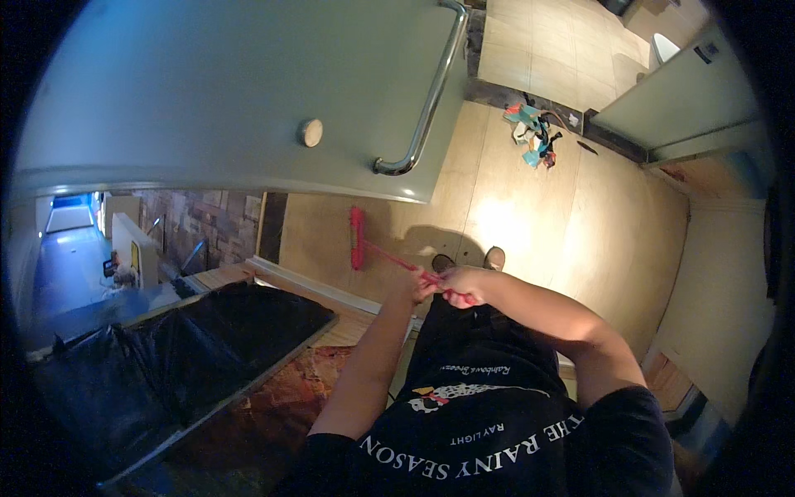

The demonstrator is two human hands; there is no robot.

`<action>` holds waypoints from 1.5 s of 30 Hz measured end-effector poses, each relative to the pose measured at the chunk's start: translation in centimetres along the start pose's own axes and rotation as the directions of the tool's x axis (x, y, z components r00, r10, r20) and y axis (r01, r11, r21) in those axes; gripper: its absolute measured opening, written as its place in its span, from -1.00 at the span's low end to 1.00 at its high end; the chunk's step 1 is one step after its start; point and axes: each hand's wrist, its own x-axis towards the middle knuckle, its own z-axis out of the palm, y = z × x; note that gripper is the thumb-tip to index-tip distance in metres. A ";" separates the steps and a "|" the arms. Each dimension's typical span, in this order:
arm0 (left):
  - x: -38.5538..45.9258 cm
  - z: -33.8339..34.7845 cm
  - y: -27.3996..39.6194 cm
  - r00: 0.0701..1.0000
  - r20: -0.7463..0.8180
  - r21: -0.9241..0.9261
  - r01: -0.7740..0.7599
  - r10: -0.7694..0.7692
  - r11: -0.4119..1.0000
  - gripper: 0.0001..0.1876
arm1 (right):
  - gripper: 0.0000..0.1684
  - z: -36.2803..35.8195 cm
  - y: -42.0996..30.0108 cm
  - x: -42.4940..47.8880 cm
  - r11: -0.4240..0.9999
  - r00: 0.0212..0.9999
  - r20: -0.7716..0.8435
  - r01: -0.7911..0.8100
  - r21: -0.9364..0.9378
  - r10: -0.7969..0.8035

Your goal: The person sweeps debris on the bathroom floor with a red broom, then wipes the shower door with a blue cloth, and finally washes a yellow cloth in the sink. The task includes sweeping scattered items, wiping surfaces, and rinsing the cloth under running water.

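Both of my hands are closed around the thin red handle of a broom. My left hand (425, 285) grips it lower down, towards the head, and my right hand (461, 287) holds it close to its upper end, in front of my waist. The broom's red head (356, 238) is over the light wood-look floor (528, 205), left of my shoes and near a pale threshold strip. Further off, a small heap of mixed scraps (533, 136), teal, white, black and red, lies on the floor by a dark sill.
A large pale door panel (248, 93) with a chrome bar handle (435, 93) and a round knob (311, 132) spans the upper left. Black plastic sheeting (205, 335) covers a surface at the lower left. A frosted panel (689, 93) stands at the upper right, beside the dark sill (528, 94).
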 end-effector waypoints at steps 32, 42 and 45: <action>8.1 -9.4 21.7 0.855 0.403 0.525 0.076 -0.326 0.848 -0.70 | -0.45 11.5 -6.6 12.0 0.656 0.572 -0.421 0.294 -0.696 -0.704; -3.1 0.4 11.6 0.752 -0.026 0.732 0.462 -0.658 0.500 -0.73 | -0.63 17.0 5.1 -2.0 0.872 0.728 -0.513 0.246 -0.424 -0.455; -5.7 1.8 10.4 0.728 -0.040 0.713 0.501 -0.685 0.491 -0.73 | -0.65 17.5 6.3 -4.0 0.842 0.697 -0.536 0.187 -0.505 -0.477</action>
